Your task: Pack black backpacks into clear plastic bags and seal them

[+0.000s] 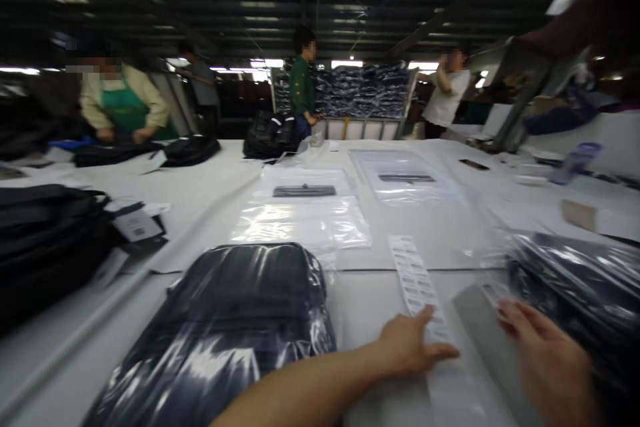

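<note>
My left hand (410, 345) rests on a long white sheet of printed labels (413, 273), its index finger and thumb spread apart over the lower part. To the right, my right hand (550, 353) is closed in a pinch at a small pale strip (491, 293) that looks like a label, blurred by motion. Beneath that hand lies a flat grey panel (480, 327). A dark bag in clear plastic (255, 320) lies left of my left forearm. Beside my right hand is another plastic-wrapped dark bundle (575, 280), partly cut off by the frame.
Clear plastic bags (305, 220) lie flat across the white table (215, 193). Dark bags with tags (45, 240) sit at the left. A phone (474, 165) and a purple bottle (577, 161) are at far right. A co-worker in a green apron (125, 107) handles dark bags.
</note>
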Demonstrator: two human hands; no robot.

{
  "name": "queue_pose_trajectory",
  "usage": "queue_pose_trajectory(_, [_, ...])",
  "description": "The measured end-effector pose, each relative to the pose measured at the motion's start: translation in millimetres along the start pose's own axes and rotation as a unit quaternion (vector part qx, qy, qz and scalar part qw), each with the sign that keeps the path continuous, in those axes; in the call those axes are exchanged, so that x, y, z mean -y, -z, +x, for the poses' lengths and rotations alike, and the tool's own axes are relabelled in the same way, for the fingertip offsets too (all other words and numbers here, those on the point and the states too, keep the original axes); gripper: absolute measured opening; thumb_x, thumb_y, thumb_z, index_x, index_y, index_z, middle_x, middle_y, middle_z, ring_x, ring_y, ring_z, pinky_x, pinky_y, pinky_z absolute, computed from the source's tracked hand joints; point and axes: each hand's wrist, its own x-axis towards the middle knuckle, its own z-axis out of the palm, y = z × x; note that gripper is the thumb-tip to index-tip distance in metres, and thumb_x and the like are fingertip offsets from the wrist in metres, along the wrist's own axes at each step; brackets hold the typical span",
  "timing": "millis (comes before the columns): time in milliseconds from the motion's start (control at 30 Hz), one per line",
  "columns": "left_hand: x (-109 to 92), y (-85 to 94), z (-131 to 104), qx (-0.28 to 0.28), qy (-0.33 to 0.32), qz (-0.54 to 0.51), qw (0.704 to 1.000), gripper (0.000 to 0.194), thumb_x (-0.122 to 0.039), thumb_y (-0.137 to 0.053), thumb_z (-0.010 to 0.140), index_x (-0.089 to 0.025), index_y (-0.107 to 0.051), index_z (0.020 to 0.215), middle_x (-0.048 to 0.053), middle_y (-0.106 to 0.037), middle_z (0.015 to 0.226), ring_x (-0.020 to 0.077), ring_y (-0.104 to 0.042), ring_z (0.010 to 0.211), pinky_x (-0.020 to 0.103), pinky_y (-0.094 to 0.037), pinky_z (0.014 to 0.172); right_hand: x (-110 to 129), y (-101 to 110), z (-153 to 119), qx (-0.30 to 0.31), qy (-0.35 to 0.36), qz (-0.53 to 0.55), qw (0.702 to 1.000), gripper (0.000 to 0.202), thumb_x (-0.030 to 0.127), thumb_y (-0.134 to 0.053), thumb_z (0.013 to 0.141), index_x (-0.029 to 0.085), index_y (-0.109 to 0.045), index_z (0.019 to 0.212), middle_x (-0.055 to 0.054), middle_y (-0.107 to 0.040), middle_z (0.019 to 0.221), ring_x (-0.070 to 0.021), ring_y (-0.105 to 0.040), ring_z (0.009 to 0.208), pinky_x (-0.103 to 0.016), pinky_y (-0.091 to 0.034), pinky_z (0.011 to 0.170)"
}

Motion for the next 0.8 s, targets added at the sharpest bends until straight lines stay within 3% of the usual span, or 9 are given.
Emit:
queue_pose_trajectory(67, [-14.8,31.8,-17.3,0.027,-0.05,0.065,0.996,0.081,-0.057,-0.06,0.071,-0.022,-0.033,0.139,0.015,-0.066,0.101,0.0349,-0.061,0.091,0.041,-0.046,0.072,16.7,-14.2,1.1,0.028,-0.022,0.036,0.999,0.039,0.048,-0.071,0.062,0.023,-0.067,0.091,-0.017,-0.067,0.097,-0.0242,-0.063,0.076,-0.038,-0.049,0.066])
queue_pose_trajectory(100, [-20.2,54.2,-32.0,0.027,-0.082,0.099,0.991,0.07,-0.053,-0.053,0.078,-0.022,-0.033,0.139,0.014,-0.066,0.1,0.0336,-0.061,0.091,0.041,-0.046,0.072,30.5,-26.0,-6.4,0.063,-0.03,0.044,0.997,0.039,0.049,-0.072,0.059,0.023,-0.068,0.088,-0.015,-0.068,0.093,-0.0244,-0.063,0.074,-0.038,-0.049,0.064])
queue_pose_trajectory(167, [-22.4,107.0,-74.1,-0.016,-0.134,0.166,0.977,0.043,-0.041,-0.04,0.089,-0.023,-0.051,0.126,0.012,-0.067,0.099,0.0293,-0.06,0.095,0.039,-0.045,0.079,66.1,-56.7,-37.3,0.155,-0.033,0.033,0.987,0.044,0.054,-0.072,0.054,0.02,-0.069,0.083,-0.012,-0.069,0.082,-0.025,-0.062,0.069,-0.038,-0.049,0.059])
queue_pose_trajectory(233, [-8.5,159.5,-126.2,-0.087,-0.13,0.236,0.959,0.038,-0.038,-0.035,0.091,-0.021,-0.059,0.117,0.012,-0.063,0.11,0.0288,-0.055,0.105,0.043,-0.038,0.093,103.9,-94.9,-81.6,0.252,-0.022,0.014,0.967,0.047,0.056,-0.072,0.05,0.017,-0.07,0.078,-0.008,-0.068,0.072,-0.023,-0.059,0.064,-0.035,-0.047,0.056])
queue_pose_trajectory(300, [18.4,197.9,-175.7,-0.147,-0.073,0.287,0.944,0.044,-0.043,-0.043,0.088,-0.025,-0.048,0.128,0.009,-0.044,0.137,0.0347,-0.03,0.129,0.053,-0.015,0.107,134.7,-137.9,-126.9,0.355,0.007,0.003,0.935,0.044,0.055,-0.069,0.059,0.016,-0.07,0.078,-0.004,-0.065,0.066,-0.0172,-0.054,0.058,-0.03,-0.043,0.054])
queue_pose_trajectory(333, [33.6,209.0,-196.2,-0.133,-0.045,0.292,0.946,0.049,-0.046,-0.044,0.087,-0.028,-0.042,0.133,0.007,-0.035,0.144,0.0375,-0.018,0.134,0.059,-0.007,0.106,145.9,-159.6,-147.0,0.401,0.015,0.005,0.916,0.041,0.054,-0.066,0.064,0.015,-0.07,0.078,-0.003,-0.064,0.064,-0.0148,-0.051,0.055,-0.028,-0.04,0.052])
queue_pose_trajectory(433, [69.8,212.6,-234.5,-0.038,-0.013,0.264,0.964,0.063,-0.056,-0.043,0.084,-0.033,-0.026,0.14,0.004,-0.019,0.15,0.0425,-0.001,0.135,0.069,0.002,0.1,163.0,-217.1,-191.4,0.488,0.021,0.003,0.873,0.035,0.049,-0.064,0.069,0.014,-0.069,0.074,0.001,-0.06,0.058,-0.0104,-0.045,0.05,-0.024,-0.033,0.048])
queue_pose_trajectory(533, [82.1,197.6,-243.3,-0.015,-0.016,0.245,0.969,0.069,-0.059,-0.046,0.082,-0.034,-0.021,0.141,0.005,-0.013,0.151,0.045,0.001,0.134,0.072,0.004,0.098,165.1,-255.1,-214.0,0.52,0.018,-0.045,0.853,0.032,0.045,-0.063,0.069,0.014,-0.068,0.067,0.003,-0.054,0.049,-0.0085,-0.039,0.046,-0.022,-0.028,0.045])
queue_pose_trajectory(800, [98.2,194.0,-232.8,-0.006,-0.039,0.244,0.969,0.079,-0.075,-0.028,0.077,-0.031,-0.021,0.142,0.008,-0.014,0.151,0.0474,0.0,0.133,0.077,0.004,0.093,155.4,-295.0,-226.7,0.517,0.034,-0.169,0.838,0.023,0.033,-0.062,0.07,0.012,-0.068,0.063,0.003,-0.05,0.045,-0.0066,-0.036,0.044,-0.021,-0.026,0.043])
